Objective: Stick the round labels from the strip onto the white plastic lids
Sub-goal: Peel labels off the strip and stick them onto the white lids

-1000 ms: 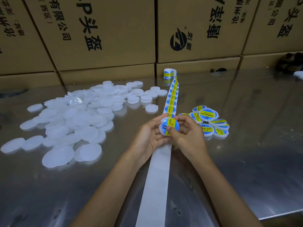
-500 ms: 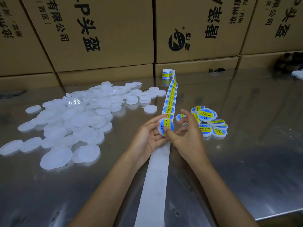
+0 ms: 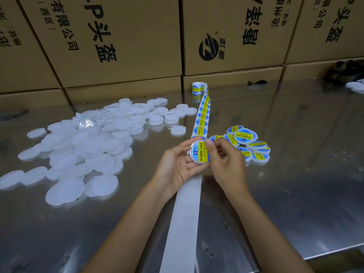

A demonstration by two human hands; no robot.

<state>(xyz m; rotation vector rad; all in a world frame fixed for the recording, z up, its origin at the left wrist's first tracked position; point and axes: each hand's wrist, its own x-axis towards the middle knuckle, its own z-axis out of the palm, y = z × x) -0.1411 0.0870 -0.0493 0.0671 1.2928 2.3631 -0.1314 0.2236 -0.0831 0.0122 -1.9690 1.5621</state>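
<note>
Two hands (image 3: 201,166) — one labelled lid (image 3: 199,152)

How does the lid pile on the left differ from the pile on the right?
The left pile is plain white, unlabelled lids; the right pile carries blue-and-yellow labels. The left pile is much bigger and sprawls widely; the right pile is a small, tight cluster. Both lie on the metal table, either side of the label strip.

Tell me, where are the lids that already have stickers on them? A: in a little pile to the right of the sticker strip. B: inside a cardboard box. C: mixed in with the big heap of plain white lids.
A: the labelled lids sit in a small pile right of the strip, beside the right hand, apart from the plain lids.
</note>
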